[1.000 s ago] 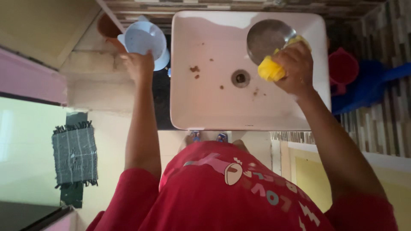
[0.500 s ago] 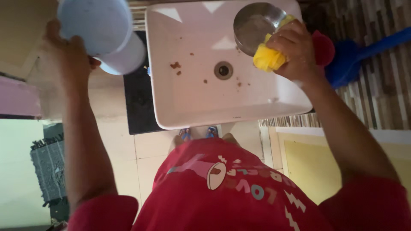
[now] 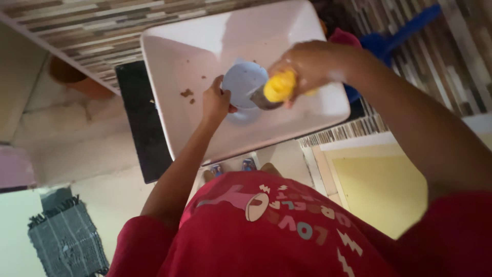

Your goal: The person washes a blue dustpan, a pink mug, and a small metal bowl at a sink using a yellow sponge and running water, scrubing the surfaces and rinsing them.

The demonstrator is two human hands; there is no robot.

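Gripped at its rim by the left hand (image 3: pixel 215 102), a pale blue plastic bowl (image 3: pixel 243 84) is held over the white square sink (image 3: pixel 169 61). A yellow sponge (image 3: pixel 279 87) is clamped in the right hand (image 3: pixel 307 64) and pressed against a grey metal piece just beside the bowl. Brown scraps (image 3: pixel 187 95) are seen on the sink floor, a dark mat (image 3: pixel 141 128) beside it.
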